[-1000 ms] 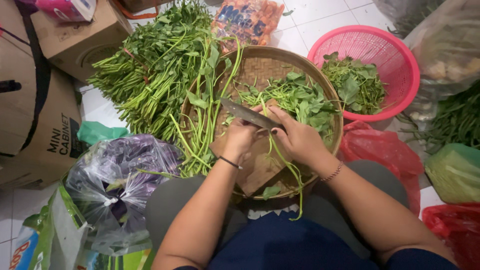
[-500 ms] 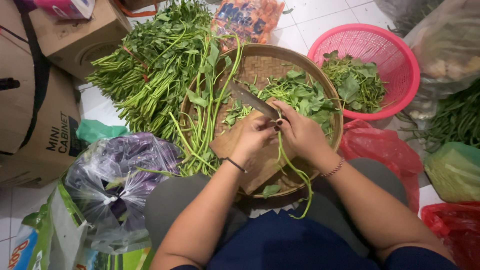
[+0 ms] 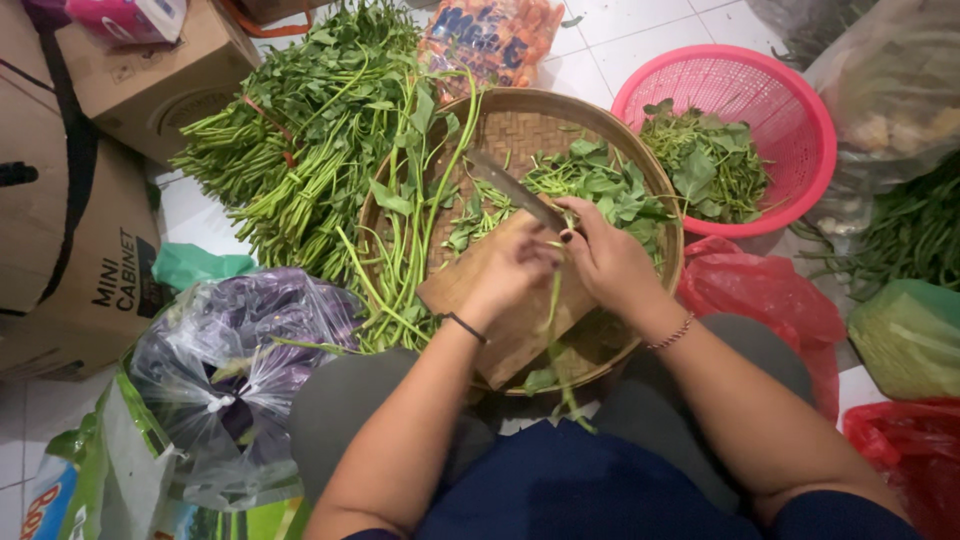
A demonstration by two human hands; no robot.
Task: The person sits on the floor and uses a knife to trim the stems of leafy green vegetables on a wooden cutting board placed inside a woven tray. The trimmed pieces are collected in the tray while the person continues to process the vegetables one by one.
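A long green stem (image 3: pixel 553 330) runs from between the two hands toward the near rim of the round woven tray (image 3: pixel 520 120), thin, pale green and slightly bent, its near end trailing over the person's lap. The left hand (image 3: pixel 510 270) is clenched, its fingers pinching the stem's far end over a wooden cutting board (image 3: pixel 480 300). The right hand (image 3: pixel 605 255) grips a knife (image 3: pixel 515 190) whose grey blade points far and left. Cut leaves (image 3: pixel 600 185) lie heaped in the tray just beyond the hands. A pink basket (image 3: pixel 800 110) of leaves stands to the right, and a bundle of uncut stalks (image 3: pixel 300 150) lies at the left
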